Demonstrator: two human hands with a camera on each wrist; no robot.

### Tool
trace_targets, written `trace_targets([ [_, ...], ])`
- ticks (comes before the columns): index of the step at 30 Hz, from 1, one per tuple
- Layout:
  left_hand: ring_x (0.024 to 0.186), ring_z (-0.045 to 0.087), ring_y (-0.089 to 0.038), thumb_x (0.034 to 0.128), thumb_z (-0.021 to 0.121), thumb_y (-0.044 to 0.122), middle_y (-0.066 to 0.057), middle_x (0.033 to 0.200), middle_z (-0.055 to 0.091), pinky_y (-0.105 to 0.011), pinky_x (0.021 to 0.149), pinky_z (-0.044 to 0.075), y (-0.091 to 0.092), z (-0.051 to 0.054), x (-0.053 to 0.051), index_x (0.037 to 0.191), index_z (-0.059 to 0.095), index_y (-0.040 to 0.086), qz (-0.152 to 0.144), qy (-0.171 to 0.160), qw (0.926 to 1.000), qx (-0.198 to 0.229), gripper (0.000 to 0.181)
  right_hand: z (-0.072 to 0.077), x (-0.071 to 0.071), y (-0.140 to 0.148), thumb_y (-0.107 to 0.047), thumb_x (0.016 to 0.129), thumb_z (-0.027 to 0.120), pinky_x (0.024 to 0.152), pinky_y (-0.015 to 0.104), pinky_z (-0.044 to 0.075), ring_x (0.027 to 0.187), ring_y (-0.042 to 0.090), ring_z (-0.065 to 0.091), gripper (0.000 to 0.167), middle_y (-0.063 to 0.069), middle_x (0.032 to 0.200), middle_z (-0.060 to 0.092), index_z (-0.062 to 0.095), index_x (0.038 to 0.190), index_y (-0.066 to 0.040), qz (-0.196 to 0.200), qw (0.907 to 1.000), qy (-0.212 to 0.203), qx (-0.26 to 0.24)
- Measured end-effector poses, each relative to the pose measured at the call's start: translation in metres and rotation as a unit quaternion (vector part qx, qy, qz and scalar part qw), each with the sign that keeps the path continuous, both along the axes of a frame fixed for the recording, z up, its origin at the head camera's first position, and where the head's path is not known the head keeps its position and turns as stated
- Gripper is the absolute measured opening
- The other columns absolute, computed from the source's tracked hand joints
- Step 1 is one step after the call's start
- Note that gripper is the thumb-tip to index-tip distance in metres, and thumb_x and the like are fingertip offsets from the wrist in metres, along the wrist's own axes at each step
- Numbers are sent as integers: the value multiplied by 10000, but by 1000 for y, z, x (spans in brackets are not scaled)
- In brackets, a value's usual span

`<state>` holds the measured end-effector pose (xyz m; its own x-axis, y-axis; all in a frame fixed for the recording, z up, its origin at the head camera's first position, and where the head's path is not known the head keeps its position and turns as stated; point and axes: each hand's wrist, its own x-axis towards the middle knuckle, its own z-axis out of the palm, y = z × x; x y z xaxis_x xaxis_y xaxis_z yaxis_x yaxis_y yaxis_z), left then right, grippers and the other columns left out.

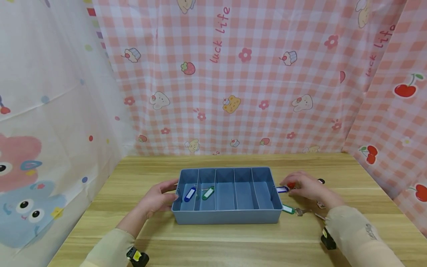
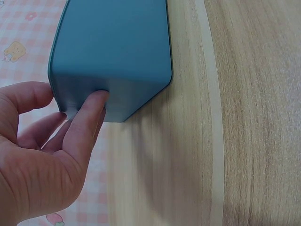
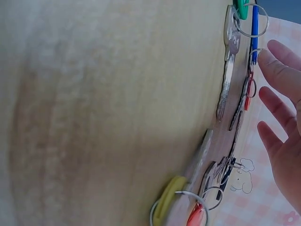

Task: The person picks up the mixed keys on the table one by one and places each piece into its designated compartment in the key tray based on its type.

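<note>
A blue-grey divided tray stands mid-table. In its two leftmost compartments lie a key tag with a blue frame and one with a green frame. My left hand pinches the tray's left end wall, thumb at the rim and fingers against the outside. Right of the tray, my right hand reaches down with fingers spread beside another blue key tag and a red tag. In the right wrist view its fingertips are close to the blue tag's ring; contact is unclear.
Near the tray's right front corner lies a green key tag with a metal key. More keys continue under the right forearm, including one with a yellow tag. Patterned cloth hangs behind the wooden table.
</note>
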<state>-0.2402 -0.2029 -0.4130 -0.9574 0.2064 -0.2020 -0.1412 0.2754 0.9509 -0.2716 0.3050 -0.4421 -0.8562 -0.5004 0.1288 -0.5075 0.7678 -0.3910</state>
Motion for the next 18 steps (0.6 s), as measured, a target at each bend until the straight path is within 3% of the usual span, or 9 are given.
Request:
trace_targets([
  [18, 1225, 520, -448, 917, 586, -51, -290, 1467, 416, -540, 833, 551, 1, 1, 0, 1496, 404, 12, 80, -47, 10000, -28, 609, -5, -3, -5, -29, 831, 774, 903, 521, 468, 1022, 263, 539, 230, -28, 1055, 675, 774, 924, -239, -239, 9996, -120, -33],
])
